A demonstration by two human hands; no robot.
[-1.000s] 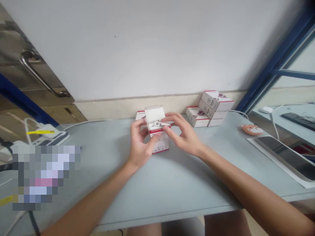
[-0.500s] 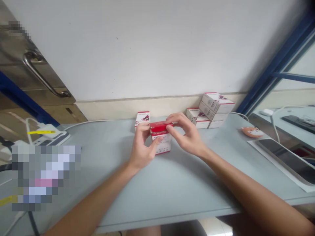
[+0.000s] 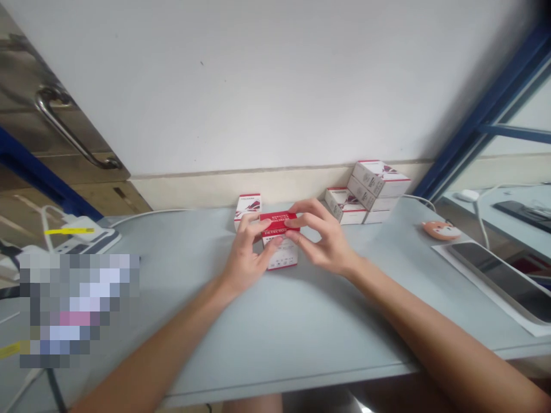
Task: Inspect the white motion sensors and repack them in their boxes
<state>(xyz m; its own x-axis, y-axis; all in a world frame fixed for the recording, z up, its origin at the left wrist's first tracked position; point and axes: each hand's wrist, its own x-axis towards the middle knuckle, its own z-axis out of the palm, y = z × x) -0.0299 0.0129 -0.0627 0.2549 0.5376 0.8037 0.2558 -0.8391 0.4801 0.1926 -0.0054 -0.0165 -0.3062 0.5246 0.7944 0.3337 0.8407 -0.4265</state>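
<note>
A small red and white carton [image 3: 284,256], printed with "DETECTOR", stands upright on the desk between both hands. Its red top flap lies down over the box. My left hand [image 3: 247,252] grips the carton from the left, thumb on the front and index finger on the red top. From the right, my right hand [image 3: 321,238] pinches the top front edge with thumb and fingers. Just behind my left hand is a second white carton [image 3: 248,203] with a red edge and dark red print, partly hidden by the fingers.
Several matching cartons [image 3: 379,186] are stacked against the wall at right. An orange animal-shaped mouse [image 3: 441,230] and a dark phone-like slab [image 3: 499,275] on white lie farther right. A power strip [image 3: 90,241] with cables and a blurred patch occupy the left.
The carton's red top has gone down flatter. My left index finger has come onto the top, and my right thumb and fingers have shifted left along the front edge.
</note>
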